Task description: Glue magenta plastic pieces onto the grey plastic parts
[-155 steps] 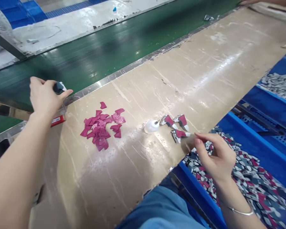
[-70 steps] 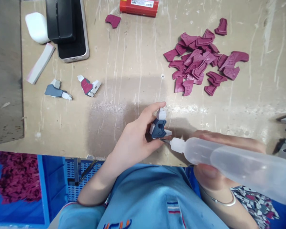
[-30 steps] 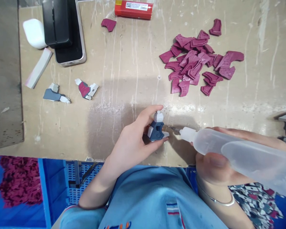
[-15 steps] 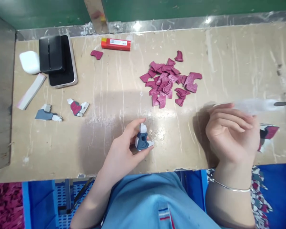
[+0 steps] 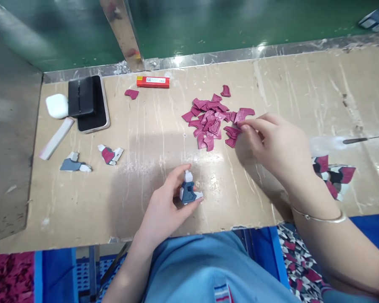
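The thumb and forefinger of the left hand are parted just enough to span a blue-grey and white part, which is gripped between them: the forefinger tip meets its white knob at the top, and the thumb runs along its lower edge, by the white prong. Its hollowed face is turned up, towards the camera. Ahead of these fingers and to their right, the thumb and forefinger of the right hand come nearly together at the near right edge of a heap of maroon pieces; whether a piece is pinched between them cannot be told. Most of the heap spreads to the left of the right fingertips.

To the right of that hand a translucent bottle lies on its side, its dark nozzle pointing away from the fingers. Just nearer than the bottle, beside the right forearm, sits a cluster of maroon-faced parts. A bangle circles the right wrist.

Left of the left fingers and a little beyond them lie a maroon-inlaid part and, farther out, a grey and white part. Beyond those are a pale strip, a white case and a black case resting on a phone. Straight beyond the left hand are a lone maroon piece and a red box. The green belt runs farthest from both hands.
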Action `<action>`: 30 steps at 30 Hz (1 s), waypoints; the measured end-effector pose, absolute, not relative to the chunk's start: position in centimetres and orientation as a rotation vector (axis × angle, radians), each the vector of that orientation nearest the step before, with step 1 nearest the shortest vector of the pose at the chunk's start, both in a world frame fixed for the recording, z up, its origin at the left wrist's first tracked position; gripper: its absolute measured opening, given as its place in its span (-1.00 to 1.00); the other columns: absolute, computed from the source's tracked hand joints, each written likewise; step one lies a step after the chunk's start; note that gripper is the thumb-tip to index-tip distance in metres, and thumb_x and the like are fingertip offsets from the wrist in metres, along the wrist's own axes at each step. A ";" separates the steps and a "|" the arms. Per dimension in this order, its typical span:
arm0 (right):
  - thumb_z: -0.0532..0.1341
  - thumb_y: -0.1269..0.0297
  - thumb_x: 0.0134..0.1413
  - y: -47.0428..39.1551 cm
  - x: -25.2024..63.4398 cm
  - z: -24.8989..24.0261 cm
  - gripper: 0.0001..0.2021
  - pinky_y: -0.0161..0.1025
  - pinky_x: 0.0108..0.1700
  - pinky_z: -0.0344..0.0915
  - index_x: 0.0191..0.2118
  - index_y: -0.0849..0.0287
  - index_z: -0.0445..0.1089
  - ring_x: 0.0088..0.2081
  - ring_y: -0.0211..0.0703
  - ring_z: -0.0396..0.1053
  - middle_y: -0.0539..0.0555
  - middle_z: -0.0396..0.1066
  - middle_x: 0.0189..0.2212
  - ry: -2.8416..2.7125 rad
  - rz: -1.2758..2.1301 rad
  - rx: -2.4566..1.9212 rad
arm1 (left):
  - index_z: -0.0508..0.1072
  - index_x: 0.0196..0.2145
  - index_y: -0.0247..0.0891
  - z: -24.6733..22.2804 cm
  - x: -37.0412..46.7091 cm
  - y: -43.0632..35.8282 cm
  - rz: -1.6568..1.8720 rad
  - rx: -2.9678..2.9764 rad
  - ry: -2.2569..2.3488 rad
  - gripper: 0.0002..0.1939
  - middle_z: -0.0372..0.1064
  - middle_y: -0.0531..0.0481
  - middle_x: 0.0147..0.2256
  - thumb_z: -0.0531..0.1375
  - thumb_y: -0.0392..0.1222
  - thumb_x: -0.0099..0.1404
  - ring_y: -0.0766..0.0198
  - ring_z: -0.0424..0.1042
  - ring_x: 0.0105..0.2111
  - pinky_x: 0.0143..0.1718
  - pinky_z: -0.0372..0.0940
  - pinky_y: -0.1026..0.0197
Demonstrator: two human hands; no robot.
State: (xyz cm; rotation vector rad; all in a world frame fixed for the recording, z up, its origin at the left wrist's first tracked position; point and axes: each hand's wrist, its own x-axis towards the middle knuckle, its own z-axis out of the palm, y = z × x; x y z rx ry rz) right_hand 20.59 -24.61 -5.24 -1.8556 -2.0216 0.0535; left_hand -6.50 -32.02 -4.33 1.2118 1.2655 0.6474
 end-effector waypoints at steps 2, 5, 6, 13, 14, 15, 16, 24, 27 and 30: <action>0.22 0.06 0.47 -23.4 20.7 -6.0 -0.68 -0.12 -0.40 0.14 -0.17 0.10 0.68 -0.27 0.06 0.54 0.18 0.62 -0.22 -2.071 0.031 -1.884 | 0.42 0.29 -0.08 -4.3 -6.5 -32.0 0.640 1.223 1.270 -0.36 0.64 0.10 -0.22 0.40 -0.23 0.28 0.26 0.68 -0.23 -0.05 0.55 0.24; 0.37 0.03 0.36 -23.0 21.0 -7.1 -0.77 -0.13 -0.43 0.12 -0.21 0.06 0.67 -0.28 0.05 0.52 0.14 0.58 -0.28 -2.065 0.032 -1.752 | 0.42 0.30 -0.08 -4.2 -6.5 -32.0 0.614 1.238 1.270 -0.35 0.61 0.09 -0.23 0.40 -0.21 0.29 0.24 0.65 -0.25 -0.09 0.54 0.22; 0.41 0.05 0.32 -23.1 21.1 -7.3 -0.80 -0.12 -0.41 0.19 -0.22 0.04 0.66 -0.27 0.06 0.53 0.14 0.57 -0.28 -2.049 0.049 -1.674 | 0.42 0.31 -0.08 -4.1 -6.5 -32.0 0.608 1.242 1.268 -0.35 0.60 0.09 -0.23 0.40 -0.20 0.29 0.24 0.64 -0.25 -0.09 0.53 0.22; 0.38 0.24 0.40 -27.9 19.1 -4.1 -0.94 0.04 0.04 0.60 -0.19 0.02 0.57 0.01 0.09 0.65 0.09 0.67 -0.03 -1.955 0.389 -1.350 | 0.43 0.33 -0.07 -4.2 -6.4 -32.0 0.609 1.219 1.264 -0.33 0.59 0.08 -0.22 0.41 -0.18 0.29 0.22 0.64 -0.23 -0.09 0.51 0.22; 0.38 0.27 0.40 -28.9 18.4 -3.5 -0.96 -0.02 0.03 0.62 -0.17 0.03 0.57 -0.02 0.05 0.67 0.08 0.68 -0.05 -1.958 0.421 -1.323 | 0.43 0.34 -0.06 -4.2 -6.4 -32.1 0.615 1.211 1.261 -0.32 0.59 0.08 -0.21 0.41 -0.19 0.29 0.21 0.65 -0.22 -0.09 0.51 0.22; 0.39 0.32 0.39 -29.9 17.6 -3.1 -0.97 -0.10 -0.04 0.64 -0.14 0.03 0.57 -0.10 -0.02 0.68 0.05 0.69 -0.12 -1.976 0.476 -1.266 | 0.43 0.34 -0.05 -4.2 -6.3 -32.1 0.621 1.203 1.261 -0.32 0.60 0.08 -0.20 0.41 -0.19 0.29 0.21 0.66 -0.22 -0.08 0.51 0.22; 0.40 0.38 0.37 -30.8 16.9 -2.9 -0.92 -0.16 -0.12 0.65 -0.11 0.04 0.58 -0.19 -0.07 0.68 0.03 0.70 -0.18 -1.986 0.515 -1.206 | 0.43 0.34 -0.05 -4.2 -6.3 -32.1 0.627 1.197 1.265 -0.32 0.60 0.08 -0.19 0.41 -0.19 0.29 0.21 0.66 -0.21 -0.08 0.51 0.23; 0.29 0.68 0.34 -33.4 13.5 -4.9 -0.47 -0.23 -0.15 0.70 0.26 0.00 0.57 -0.14 -0.07 0.71 0.09 0.69 -0.14 -2.034 0.323 -1.111 | 0.42 0.33 -0.07 -3.9 -6.1 -32.0 0.638 1.223 1.305 -0.33 0.56 0.12 -0.24 0.38 -0.20 0.29 0.27 0.58 -0.31 -0.14 0.48 0.24; 0.33 0.66 0.33 -33.4 13.4 -5.1 -0.44 -0.14 -0.14 0.74 0.29 -0.05 0.54 -0.14 -0.03 0.72 0.06 0.70 -0.14 -2.043 0.355 -1.075 | 0.40 0.33 -0.08 -3.8 -6.1 -32.0 0.636 1.229 1.292 -0.33 0.59 0.11 -0.18 0.35 -0.26 0.28 0.27 0.59 -0.28 -0.09 0.49 0.23; 0.35 0.65 0.31 -33.5 13.4 -5.1 -0.49 -0.11 -0.12 0.75 0.24 0.03 0.57 -0.11 -0.01 0.71 0.09 0.70 -0.12 -2.051 0.404 -1.009 | 0.39 0.34 -0.09 -3.9 -6.1 -32.0 0.641 1.245 1.285 -0.31 0.60 0.10 -0.15 0.32 -0.29 0.26 0.28 0.59 -0.27 -0.08 0.49 0.23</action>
